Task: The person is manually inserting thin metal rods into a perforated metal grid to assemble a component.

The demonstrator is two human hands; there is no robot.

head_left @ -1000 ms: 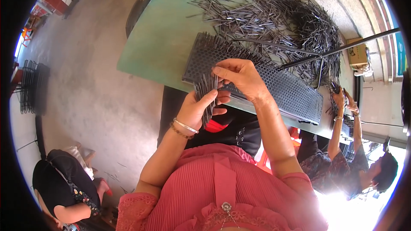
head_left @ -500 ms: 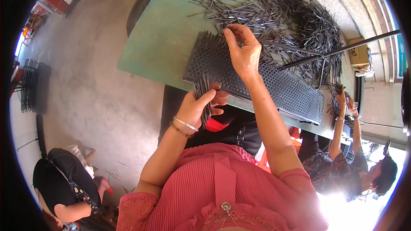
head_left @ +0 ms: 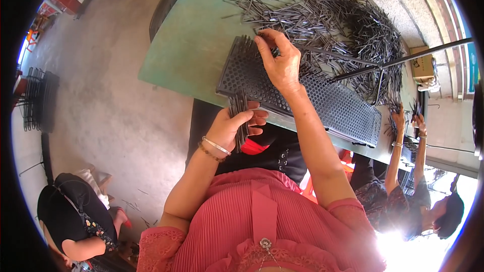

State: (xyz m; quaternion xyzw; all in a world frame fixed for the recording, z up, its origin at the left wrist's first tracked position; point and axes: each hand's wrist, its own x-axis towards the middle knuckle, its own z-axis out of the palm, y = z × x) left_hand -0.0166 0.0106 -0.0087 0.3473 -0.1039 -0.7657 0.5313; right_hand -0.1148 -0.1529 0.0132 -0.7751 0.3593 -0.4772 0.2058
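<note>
My left hand is closed round a bundle of thin black sticks, held just off the near edge of the table. My right hand is above the far left part of a black perforated tray. Its thumb and forefinger pinch together at the tray's far edge; whatever lies between them is too small to make out. Several sticks stand upright in the holes at the tray's left end. Many of the other holes show no sticks.
A large heap of loose black sticks covers the far side of the green table. Dark metal bars reach in from the right. A co-worker's hands hold sticks at the table's right end. Another person is at the lower left.
My right hand has shifted slightly left along the tray's far edge, still pinched. My left hand has hardly moved. The co-worker's hands have moved apart, with sticks in them.
</note>
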